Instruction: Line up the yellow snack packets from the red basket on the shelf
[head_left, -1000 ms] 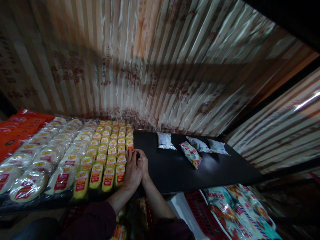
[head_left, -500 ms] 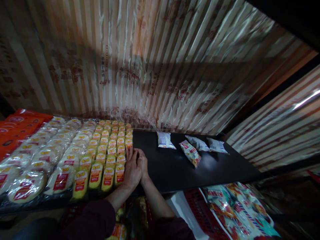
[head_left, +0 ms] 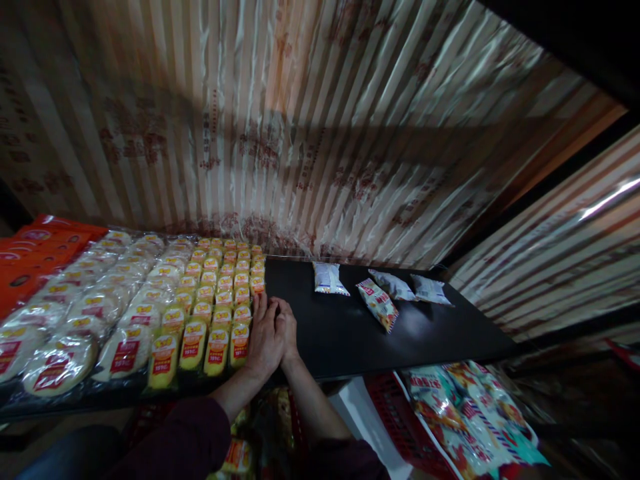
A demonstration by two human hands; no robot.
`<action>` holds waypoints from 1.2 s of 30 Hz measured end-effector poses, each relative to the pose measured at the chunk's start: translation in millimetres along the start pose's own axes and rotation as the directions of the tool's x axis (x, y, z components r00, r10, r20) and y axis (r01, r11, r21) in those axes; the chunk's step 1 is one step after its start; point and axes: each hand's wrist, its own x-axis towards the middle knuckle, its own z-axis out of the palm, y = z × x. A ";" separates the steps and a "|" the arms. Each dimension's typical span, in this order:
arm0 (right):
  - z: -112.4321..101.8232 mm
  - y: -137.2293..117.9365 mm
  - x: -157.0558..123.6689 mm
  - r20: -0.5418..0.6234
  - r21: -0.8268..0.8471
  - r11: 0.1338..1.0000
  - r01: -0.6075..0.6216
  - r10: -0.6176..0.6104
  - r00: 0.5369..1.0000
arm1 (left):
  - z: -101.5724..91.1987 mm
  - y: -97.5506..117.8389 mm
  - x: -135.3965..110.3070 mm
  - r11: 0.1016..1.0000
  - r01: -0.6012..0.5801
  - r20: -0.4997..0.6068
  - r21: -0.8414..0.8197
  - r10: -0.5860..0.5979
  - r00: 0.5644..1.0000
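Observation:
My left hand [head_left: 263,337] lies flat on the black shelf [head_left: 350,333], its fingers stretched out against the right edge of the rows of yellow snack packets [head_left: 220,300]. Pressed against it from the right is my right hand [head_left: 289,330], fingers together and resting on the shelf beside the left hand. Neither hand grips a packet. Round pale cakes in clear wrappers [head_left: 95,307] fill the shelf left of the yellow rows.
Several loose snack packets [head_left: 380,303] lie at the back right of the shelf. Orange packs [head_left: 30,250] sit at the far left. A striped foil wall [head_left: 300,133] backs the shelf. Below, a red crate [head_left: 395,413] and colourful bags [head_left: 465,413].
Both hands stay in place against the yellow packets. Only the camera view has shifted slightly.

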 end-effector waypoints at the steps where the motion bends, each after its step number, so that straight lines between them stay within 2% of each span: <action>1: -1.4 -0.6 -2.1 -0.003 -0.002 1.000 0.009 -0.009 1.000 | -0.6 1.7 -2.2 1.000 0.001 0.012 0.004 -0.001 1.000; 5: -10.0 -4.9 -17.0 -0.020 0.003 1.000 0.006 -0.006 1.000 | -0.9 6.2 -16.7 1.000 0.003 0.061 0.017 -0.004 0.998; 10: -23.4 -21.8 -52.2 -0.017 0.062 0.998 -0.022 0.023 1.000 | 0.1 0.6 -50.9 0.998 -0.062 0.070 0.024 0.061 0.996; 16: -37.5 -42.0 -107.7 0.024 0.032 0.999 0.017 -0.018 1.000 | -12.0 -2.6 -109.2 0.995 -0.100 0.112 0.010 0.098 0.989; 21: -41.7 -36.9 -165.2 0.036 -0.040 0.999 0.013 -0.011 0.999 | -27.2 -12.6 -164.6 0.991 -0.136 0.216 -0.002 0.133 0.967; 25: -35.4 -30.7 -200.5 0.179 -0.155 0.988 0.004 0.024 0.984 | -39.1 -35.1 -191.0 0.997 -0.048 0.346 0.060 0.024 0.938; 28: -27.7 -30.3 -212.4 0.287 -0.344 0.939 -0.019 0.125 0.950 | -48.8 -55.8 -196.9 0.978 0.047 0.355 0.202 -0.118 0.927; 32: -25.8 -29.1 -213.9 0.216 -0.530 0.838 -0.127 0.279 0.936 | -59.6 -82.7 -196.8 0.906 0.148 0.257 0.397 -0.265 0.929; 36: -36.0 -21.6 -208.5 0.123 -0.624 0.741 -0.247 0.405 0.906 | -60.4 -105.7 -190.0 0.870 0.235 0.238 0.434 -0.362 0.901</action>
